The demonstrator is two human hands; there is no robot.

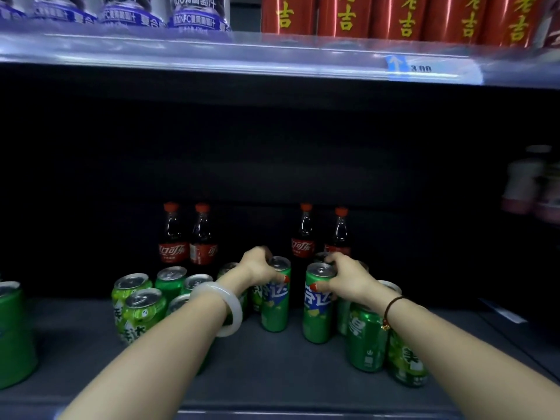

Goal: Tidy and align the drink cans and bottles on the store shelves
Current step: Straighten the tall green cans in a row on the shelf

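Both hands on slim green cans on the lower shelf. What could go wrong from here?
1. The left hand and right hand each grip a tall slim can by the top; sliding them could tip them.
2. The right forearm passes close over the short green cans and might knock them.
3. The cola bottles stand right behind; pushing back could bump them.

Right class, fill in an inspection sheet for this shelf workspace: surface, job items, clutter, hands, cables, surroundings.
Surface: dark grey shelf, dimly lit.
Job's things: two tall green cans, left can and right can, upright and apart; four cola bottles behind.
Clutter: short green cans bunched unevenly left and right.
Hands: left hand grips the left can's top; right hand grips the right can's top.
Cables: nothing seen.
Surroundings: upper shelf with red cans and price tag.
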